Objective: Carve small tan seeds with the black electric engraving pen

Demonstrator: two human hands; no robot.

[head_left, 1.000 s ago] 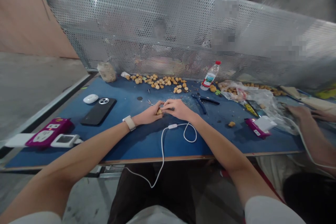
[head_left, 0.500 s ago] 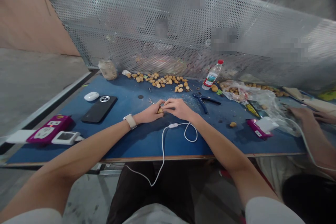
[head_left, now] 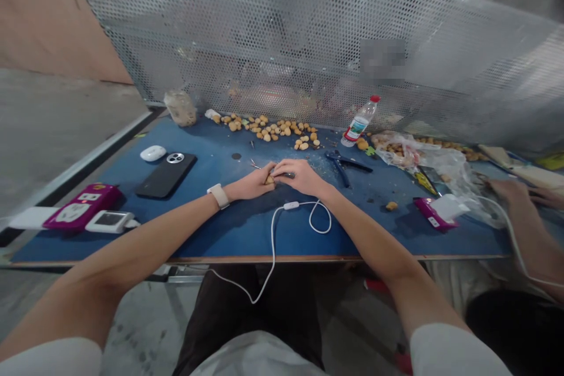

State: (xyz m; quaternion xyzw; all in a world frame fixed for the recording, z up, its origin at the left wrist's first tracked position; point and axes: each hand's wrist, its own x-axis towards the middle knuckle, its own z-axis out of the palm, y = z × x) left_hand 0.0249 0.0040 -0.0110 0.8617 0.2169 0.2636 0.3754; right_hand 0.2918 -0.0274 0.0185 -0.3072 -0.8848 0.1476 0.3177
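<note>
My left hand (head_left: 252, 183) and my right hand (head_left: 298, 175) meet at the middle of the blue table (head_left: 247, 229). The left fingers pinch a small tan nut (head_left: 269, 179) against the tabletop. The right fingers are closed on a thin dark tool (head_left: 287, 175) whose tip touches the nut. A pale watch (head_left: 218, 195) sits on my left wrist. Beyond my hands lies a scatter of several tan nuts (head_left: 273, 128).
Blue pliers (head_left: 346, 163) lie right of my hands, and a white cable (head_left: 282, 224) loops under my right wrist. A black phone (head_left: 166, 174), white earbud case (head_left: 153, 153) and magenta power strip (head_left: 81, 213) are left. A water bottle (head_left: 361, 121), plastic bags (head_left: 423, 158) and another person's hand (head_left: 511, 191) are right.
My hands stay together on the nut with hardly any movement. The view has tilted a little, so the table sits slightly higher in the picture.
</note>
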